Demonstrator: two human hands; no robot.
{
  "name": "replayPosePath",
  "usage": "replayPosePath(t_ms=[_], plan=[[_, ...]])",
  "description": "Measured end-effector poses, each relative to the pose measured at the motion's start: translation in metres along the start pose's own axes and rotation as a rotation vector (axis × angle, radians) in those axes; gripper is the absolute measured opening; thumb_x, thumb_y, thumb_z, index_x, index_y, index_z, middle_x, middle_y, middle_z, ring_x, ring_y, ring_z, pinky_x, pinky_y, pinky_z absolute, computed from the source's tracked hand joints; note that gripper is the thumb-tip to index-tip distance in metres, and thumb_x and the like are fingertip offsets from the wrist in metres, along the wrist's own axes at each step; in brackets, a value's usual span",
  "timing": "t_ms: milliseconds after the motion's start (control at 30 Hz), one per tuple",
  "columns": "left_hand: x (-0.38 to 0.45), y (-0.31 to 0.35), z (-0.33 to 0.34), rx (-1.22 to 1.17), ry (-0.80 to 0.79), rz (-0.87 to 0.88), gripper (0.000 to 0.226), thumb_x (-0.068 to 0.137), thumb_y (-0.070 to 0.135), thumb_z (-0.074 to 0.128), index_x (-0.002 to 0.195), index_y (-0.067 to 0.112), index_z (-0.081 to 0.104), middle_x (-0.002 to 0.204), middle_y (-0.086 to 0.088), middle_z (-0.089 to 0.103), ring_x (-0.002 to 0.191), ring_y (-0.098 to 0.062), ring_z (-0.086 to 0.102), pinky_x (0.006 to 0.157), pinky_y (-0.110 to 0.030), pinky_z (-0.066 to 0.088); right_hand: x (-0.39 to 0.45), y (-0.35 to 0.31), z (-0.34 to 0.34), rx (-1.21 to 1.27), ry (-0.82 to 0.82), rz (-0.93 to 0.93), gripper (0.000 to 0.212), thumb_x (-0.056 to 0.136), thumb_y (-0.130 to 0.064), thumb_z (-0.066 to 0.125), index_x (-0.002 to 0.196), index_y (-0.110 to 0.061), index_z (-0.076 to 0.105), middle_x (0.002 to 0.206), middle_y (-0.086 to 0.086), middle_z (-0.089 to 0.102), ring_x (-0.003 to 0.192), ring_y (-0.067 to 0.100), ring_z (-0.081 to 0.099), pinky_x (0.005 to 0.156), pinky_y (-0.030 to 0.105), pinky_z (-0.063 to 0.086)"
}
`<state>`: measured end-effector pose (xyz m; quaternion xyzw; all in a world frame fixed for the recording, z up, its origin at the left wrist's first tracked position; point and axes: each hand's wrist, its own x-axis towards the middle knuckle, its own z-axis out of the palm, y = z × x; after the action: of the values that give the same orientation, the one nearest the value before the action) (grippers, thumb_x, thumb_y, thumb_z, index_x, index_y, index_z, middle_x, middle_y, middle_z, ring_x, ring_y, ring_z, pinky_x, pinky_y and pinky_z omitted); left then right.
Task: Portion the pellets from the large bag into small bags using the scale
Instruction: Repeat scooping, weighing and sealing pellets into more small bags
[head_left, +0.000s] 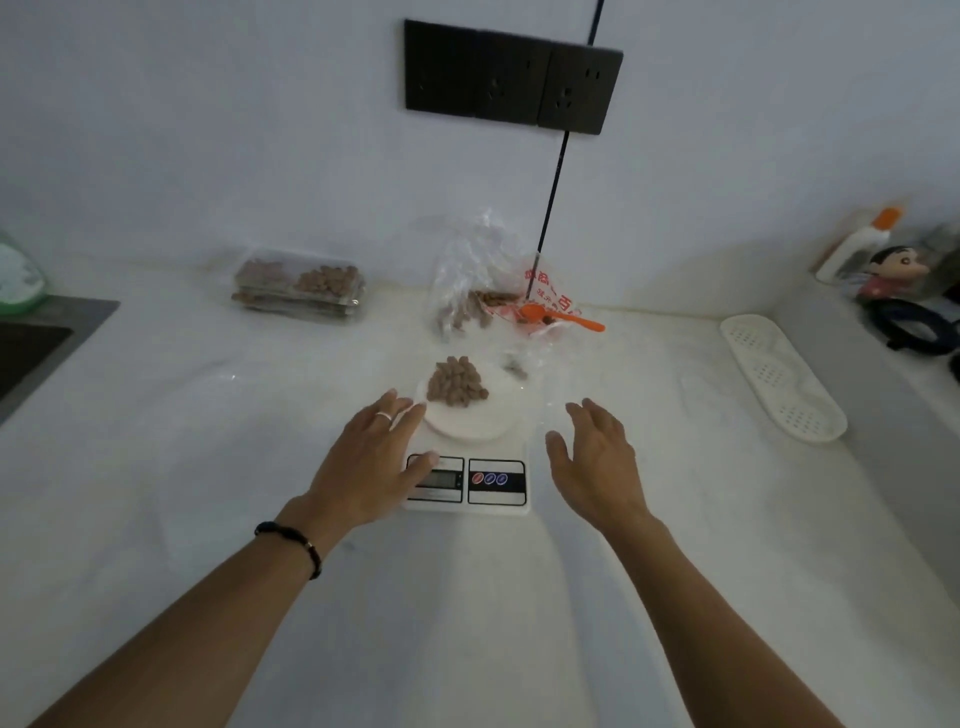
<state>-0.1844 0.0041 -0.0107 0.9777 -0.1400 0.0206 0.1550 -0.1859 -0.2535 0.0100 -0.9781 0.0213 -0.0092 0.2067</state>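
Head view, looking down at a white table (208, 519). In the middle, a small white kitchen scale (467, 467) with a round white plate on top. On the plate, a little heap of brown pellets (457, 382), just past the fingertips of both hands. Left hand (371, 462) flat and loose, holding nothing, fingers at the left edge of the plate and thumb over the scale's little screen. Right hand (597, 460) loose too, holding nothing, just beside the right side of the scale. Behind the scale, a big clear plastic bag with red print (483, 280), some pellets inside, and an orange plastic spoon (558, 317) resting on it. Farther left, by the wall, a stack of small clear bags filled with pellets (298, 288). Far right, a long white tray with holes (782, 376).
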Motion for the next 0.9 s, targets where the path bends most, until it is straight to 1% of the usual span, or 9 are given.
replayPosePath(t_ms=[133, 233, 333, 367, 500, 633, 900], plan=[[-0.039, 0.009, 0.010, 0.043, -0.013, -0.041, 0.087, 0.085, 0.064, 0.012, 0.150, 0.010, 0.030, 0.155, -0.011, 0.032, 0.148, -0.025, 0.013, 0.120, -0.043, 0.015, -0.030, -0.001, 0.005, -0.104, -0.027, -0.088, 0.060, 0.102, -0.041, 0.035, 0.153, -0.013, 0.019, 0.161, 0.009, 0.014, 0.149, 0.027, 0.007, 0.119, 0.041, 0.013], [-0.060, 0.012, 0.018, 0.089, 0.004, -0.042, 0.080, 0.090, 0.060, 0.018, 0.150, 0.009, 0.030, 0.153, -0.012, 0.035, 0.147, -0.028, 0.019, 0.118, -0.047, 0.019, -0.049, 0.000, 0.010, -0.154, -0.059, -0.132, 0.061, 0.102, -0.044, 0.029, 0.154, -0.016, 0.012, 0.163, 0.007, 0.003, 0.150, 0.025, 0.000, 0.120, 0.042, 0.008], [-0.071, 0.015, 0.020, 0.121, -0.003, -0.048, 0.075, 0.093, 0.058, 0.020, 0.149, 0.008, 0.031, 0.151, -0.013, 0.039, 0.145, -0.030, 0.025, 0.116, -0.051, 0.023, -0.060, 0.002, 0.013, -0.190, -0.079, -0.149, 0.061, 0.102, -0.044, 0.028, 0.154, -0.017, 0.009, 0.163, 0.006, -0.003, 0.150, 0.025, -0.006, 0.120, 0.042, 0.005], [-0.074, 0.016, 0.021, 0.125, -0.006, -0.049, 0.075, 0.094, 0.058, 0.019, 0.149, 0.009, 0.031, 0.151, -0.013, 0.039, 0.145, -0.031, 0.026, 0.115, -0.051, 0.024, -0.063, 0.002, 0.014, -0.194, -0.084, -0.151, 0.062, 0.102, -0.044, 0.027, 0.154, -0.017, 0.008, 0.163, 0.006, -0.005, 0.150, 0.025, -0.007, 0.120, 0.042, 0.004], [-0.080, 0.016, 0.022, 0.165, -0.018, -0.054, 0.083, 0.094, 0.063, 0.000, 0.151, 0.010, 0.029, 0.153, -0.012, 0.036, 0.145, -0.030, 0.024, 0.115, -0.049, 0.021, -0.064, 0.001, 0.014, -0.191, -0.086, -0.156, 0.062, 0.102, -0.045, 0.027, 0.154, -0.017, 0.008, 0.163, 0.007, -0.006, 0.150, 0.025, -0.008, 0.120, 0.043, 0.002], [-0.076, 0.013, 0.020, 0.202, -0.010, -0.055, 0.080, 0.096, 0.061, 0.003, 0.148, 0.008, 0.035, 0.149, -0.014, 0.042, 0.142, -0.032, 0.032, 0.111, -0.051, 0.027, -0.060, -0.005, 0.016, -0.184, -0.080, -0.156, 0.062, 0.102, -0.044, 0.027, 0.154, -0.016, 0.008, 0.163, 0.007, -0.005, 0.150, 0.026, -0.008, 0.120, 0.043, 0.002], [-0.066, 0.011, 0.019, 0.216, -0.005, -0.053, 0.075, 0.098, 0.058, 0.007, 0.145, 0.007, 0.037, 0.144, -0.015, 0.047, 0.137, -0.034, 0.041, 0.106, -0.054, 0.035, -0.051, -0.010, 0.020, -0.182, -0.093, -0.157, 0.062, 0.102, -0.045, 0.027, 0.155, -0.018, 0.007, 0.163, 0.006, -0.007, 0.150, 0.024, -0.010, 0.120, 0.042, 0.000]])
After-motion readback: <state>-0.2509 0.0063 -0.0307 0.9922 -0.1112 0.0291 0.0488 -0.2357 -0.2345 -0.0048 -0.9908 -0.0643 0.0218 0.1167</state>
